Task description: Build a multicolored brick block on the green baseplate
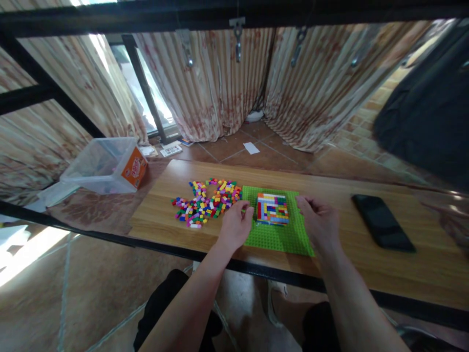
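A green baseplate [278, 240] lies on the wooden table, carrying a low block [273, 209] built of multicoloured toy bricks. My left hand [236, 222] is over the plate's left edge, just left of the block. Its fingers are curled with thumb and forefinger close together; whatever may be between them is too small to make out. On the other side, my right hand [319, 220] hovers by the plate's right edge, apart from the block. Its fingers are bent inward and their tips are partly hidden. A loose pile of small toy bricks [205, 203] spreads left of the plate.
A black phone [383, 222] lies on the table [344, 195] to the right. On the floor at the left stands a clear plastic bin [106, 166] with an orange label. A dark metal bar [234, 19] crosses above, with clips hanging from it before the curtains [205, 88].
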`<state>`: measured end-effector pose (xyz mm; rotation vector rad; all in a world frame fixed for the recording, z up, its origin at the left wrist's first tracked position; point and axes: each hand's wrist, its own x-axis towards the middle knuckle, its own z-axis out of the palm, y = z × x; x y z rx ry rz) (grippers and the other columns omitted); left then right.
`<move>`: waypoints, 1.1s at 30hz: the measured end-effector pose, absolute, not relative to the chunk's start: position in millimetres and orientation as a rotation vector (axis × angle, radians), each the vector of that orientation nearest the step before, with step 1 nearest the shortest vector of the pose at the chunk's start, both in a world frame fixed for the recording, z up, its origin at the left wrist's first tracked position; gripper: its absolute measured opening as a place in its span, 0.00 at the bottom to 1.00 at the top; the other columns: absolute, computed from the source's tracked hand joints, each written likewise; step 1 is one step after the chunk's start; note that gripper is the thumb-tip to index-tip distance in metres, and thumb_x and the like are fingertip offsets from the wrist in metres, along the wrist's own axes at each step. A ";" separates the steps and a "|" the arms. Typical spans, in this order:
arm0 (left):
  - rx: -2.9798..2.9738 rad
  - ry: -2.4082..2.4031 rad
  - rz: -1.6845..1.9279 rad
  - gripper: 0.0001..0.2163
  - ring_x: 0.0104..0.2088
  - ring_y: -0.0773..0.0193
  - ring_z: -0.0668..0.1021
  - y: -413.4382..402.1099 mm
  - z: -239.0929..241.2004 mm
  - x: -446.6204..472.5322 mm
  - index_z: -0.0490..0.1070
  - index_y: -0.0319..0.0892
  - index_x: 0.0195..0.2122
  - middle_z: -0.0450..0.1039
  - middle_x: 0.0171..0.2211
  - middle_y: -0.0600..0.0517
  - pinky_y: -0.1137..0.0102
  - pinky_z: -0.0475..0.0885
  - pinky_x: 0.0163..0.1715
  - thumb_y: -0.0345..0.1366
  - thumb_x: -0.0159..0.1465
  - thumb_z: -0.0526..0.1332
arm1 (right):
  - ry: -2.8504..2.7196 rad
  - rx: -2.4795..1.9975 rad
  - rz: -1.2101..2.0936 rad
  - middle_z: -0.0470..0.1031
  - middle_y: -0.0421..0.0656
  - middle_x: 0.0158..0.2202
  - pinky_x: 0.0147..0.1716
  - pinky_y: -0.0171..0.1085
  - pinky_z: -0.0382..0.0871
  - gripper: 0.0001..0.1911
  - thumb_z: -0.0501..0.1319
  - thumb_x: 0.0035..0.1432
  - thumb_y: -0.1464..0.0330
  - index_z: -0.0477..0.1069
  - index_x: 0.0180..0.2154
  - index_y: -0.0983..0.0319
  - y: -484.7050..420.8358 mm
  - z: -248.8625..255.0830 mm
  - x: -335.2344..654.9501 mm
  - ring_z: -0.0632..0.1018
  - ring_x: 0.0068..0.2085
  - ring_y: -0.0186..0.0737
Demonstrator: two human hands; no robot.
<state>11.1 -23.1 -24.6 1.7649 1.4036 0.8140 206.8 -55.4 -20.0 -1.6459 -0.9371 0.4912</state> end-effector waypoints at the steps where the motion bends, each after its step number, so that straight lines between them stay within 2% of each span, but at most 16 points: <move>1: 1.769 1.407 0.813 0.12 0.40 0.59 0.80 -23.2 -25.8 12.4 0.73 0.38 0.48 0.78 0.45 0.44 0.63 0.74 0.45 0.36 0.67 0.56 | -0.929 -1.667 0.488 0.79 0.45 0.29 0.34 0.40 0.70 0.18 0.61 0.52 0.56 0.78 0.34 0.64 -54.4 -20.8 209.0 0.76 0.31 0.41; 6: 1.816 1.340 0.808 0.18 0.46 0.55 0.79 -25.6 -30.5 20.4 0.69 0.38 0.54 0.75 0.52 0.41 0.59 0.74 0.47 0.41 0.65 0.59 | -1.130 -1.759 0.480 0.80 0.52 0.45 0.45 0.46 0.71 0.25 0.56 0.57 0.55 0.77 0.47 0.65 -46.6 -30.9 212.2 0.79 0.43 0.48; 10: 1.931 1.288 0.761 0.24 0.52 0.51 0.76 -27.7 -31.0 25.6 0.66 0.39 0.56 0.74 0.53 0.41 0.55 0.72 0.53 0.36 0.59 0.66 | -1.266 -1.771 0.495 0.80 0.52 0.48 0.47 0.46 0.71 0.24 0.53 0.60 0.57 0.76 0.48 0.63 -38.1 -39.4 211.3 0.79 0.46 0.48; 13: 1.950 1.306 0.756 0.26 0.54 0.51 0.75 -26.7 -32.0 27.3 0.66 0.39 0.57 0.73 0.54 0.41 0.54 0.70 0.55 0.32 0.57 0.67 | -1.349 -1.744 0.545 0.80 0.50 0.48 0.48 0.44 0.71 0.24 0.51 0.62 0.57 0.76 0.49 0.62 -34.6 -41.7 212.5 0.79 0.47 0.47; 16: 1.952 1.262 0.760 0.26 0.52 0.54 0.76 -25.9 -33.1 29.5 0.66 0.41 0.58 0.74 0.53 0.43 0.56 0.71 0.54 0.31 0.58 0.67 | -1.378 -1.775 0.555 0.81 0.48 0.45 0.45 0.41 0.70 0.23 0.50 0.63 0.56 0.77 0.45 0.62 -35.5 -38.7 216.9 0.79 0.44 0.45; 21: 1.936 1.241 0.740 0.19 0.43 0.58 0.79 -32.7 -32.4 40.7 0.71 0.41 0.52 0.77 0.48 0.45 0.62 0.74 0.45 0.31 0.59 0.66 | -1.366 -2.016 0.426 0.78 0.45 0.28 0.31 0.36 0.62 0.24 0.48 0.63 0.56 0.77 0.30 0.62 -43.2 -28.4 229.2 0.76 0.30 0.41; 24: 1.939 1.353 0.730 0.12 0.40 0.58 0.79 -38.4 -31.6 48.8 0.74 0.38 0.46 0.78 0.41 0.45 0.64 0.74 0.42 0.30 0.60 0.65 | -1.349 -2.103 0.354 0.78 0.45 0.27 0.30 0.37 0.60 0.23 0.50 0.62 0.55 0.78 0.30 0.62 -48.6 -24.1 236.1 0.75 0.30 0.41; 27: 1.929 1.418 0.740 0.10 0.38 0.60 0.80 -40.5 -31.2 53.9 0.74 0.39 0.45 0.78 0.37 0.47 0.64 0.74 0.42 0.27 0.61 0.62 | -1.361 -2.149 0.402 0.78 0.45 0.27 0.30 0.37 0.60 0.24 0.52 0.59 0.53 0.79 0.30 0.61 -53.6 -21.9 242.3 0.75 0.30 0.41; 30: 1.837 1.438 0.810 0.11 0.38 0.60 0.81 -37.8 -33.0 56.0 0.74 0.41 0.45 0.80 0.37 0.47 0.64 0.75 0.44 0.25 0.63 0.58 | -1.374 -2.116 0.550 0.78 0.43 0.25 0.28 0.36 0.61 0.24 0.54 0.58 0.50 0.79 0.30 0.61 -57.3 -21.7 247.4 0.76 0.29 0.41; 33: 1.671 1.392 0.898 0.10 0.39 0.59 0.82 -32.2 -38.9 58.4 0.74 0.40 0.45 0.80 0.39 0.46 0.63 0.77 0.44 0.27 0.63 0.57 | -1.378 -2.085 0.648 0.80 0.44 0.27 0.29 0.37 0.64 0.24 0.54 0.58 0.50 0.80 0.35 0.61 -58.3 -24.1 247.6 0.78 0.30 0.42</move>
